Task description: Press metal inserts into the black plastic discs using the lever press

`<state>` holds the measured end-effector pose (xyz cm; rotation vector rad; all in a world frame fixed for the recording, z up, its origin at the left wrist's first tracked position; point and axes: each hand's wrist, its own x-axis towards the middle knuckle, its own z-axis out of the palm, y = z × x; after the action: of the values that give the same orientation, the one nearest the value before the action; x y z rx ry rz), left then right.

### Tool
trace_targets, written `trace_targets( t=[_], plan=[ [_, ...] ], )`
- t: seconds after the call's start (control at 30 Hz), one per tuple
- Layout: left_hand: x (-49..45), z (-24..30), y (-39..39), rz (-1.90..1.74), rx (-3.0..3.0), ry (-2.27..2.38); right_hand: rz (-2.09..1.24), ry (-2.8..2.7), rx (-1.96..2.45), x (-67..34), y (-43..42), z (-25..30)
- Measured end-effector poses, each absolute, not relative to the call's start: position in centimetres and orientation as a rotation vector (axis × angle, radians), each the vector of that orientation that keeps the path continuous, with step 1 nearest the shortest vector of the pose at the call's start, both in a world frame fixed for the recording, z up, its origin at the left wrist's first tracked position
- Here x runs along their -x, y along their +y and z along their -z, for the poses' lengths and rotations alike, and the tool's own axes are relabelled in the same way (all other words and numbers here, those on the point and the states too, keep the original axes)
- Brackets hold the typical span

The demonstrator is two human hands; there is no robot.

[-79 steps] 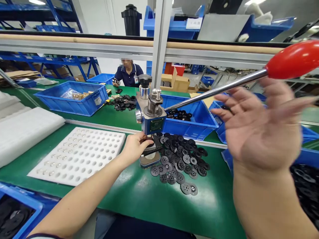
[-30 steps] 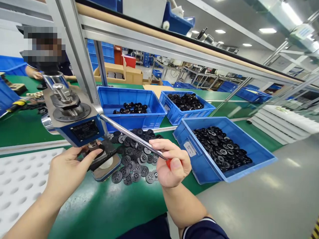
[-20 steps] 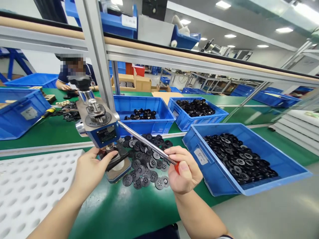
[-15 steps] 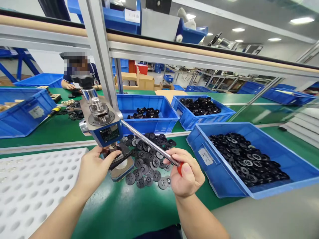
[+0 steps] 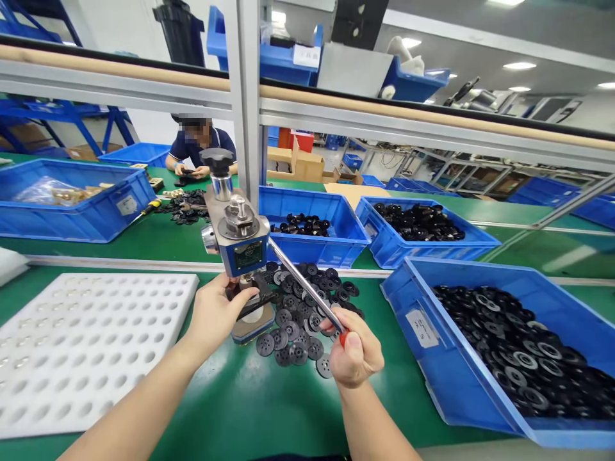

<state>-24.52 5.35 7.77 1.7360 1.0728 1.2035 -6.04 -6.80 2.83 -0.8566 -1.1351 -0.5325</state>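
Observation:
A small blue and silver hand press (image 5: 239, 243) stands on the green table. Its steel lever (image 5: 302, 285) slopes down to the right. My right hand (image 5: 354, 354) is closed round the lever's red knob, which shows only as a sliver by my thumb. My left hand (image 5: 215, 314) reaches under the press head, fingers pinched at a small part on the press base (image 5: 254, 326); what they hold is hidden. A pile of black discs (image 5: 307, 310) lies just right of the base.
A white foam tray with holes (image 5: 81, 346) lies at left. Blue bins of black parts stand at right (image 5: 423, 333), at the back right (image 5: 384, 246) and behind the press (image 5: 331, 246); another blue bin (image 5: 96, 211) sits far left. A person sits across the table (image 5: 199, 150).
My right hand, open below the raised knob, has taken the knob and pulled the lever down. The view swung right, then back left. My left hand has stayed at the press base.

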Motion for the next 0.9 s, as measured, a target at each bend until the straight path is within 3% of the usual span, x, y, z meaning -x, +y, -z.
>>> trace_targets(
  t=[0.27, 0.9],
  plan=[
    [23.8, -8.6, 5.0, -1.316, -1.700, 1.036, 0.517, -1.191, 1.139, 6.0, -9.7, -6.1],
    [23.9, -4.6, 6.6, -1.327, -1.825, 1.028, 0.559, -1.035, 1.048, 5.0, -6.9, 0.1]
  ],
)
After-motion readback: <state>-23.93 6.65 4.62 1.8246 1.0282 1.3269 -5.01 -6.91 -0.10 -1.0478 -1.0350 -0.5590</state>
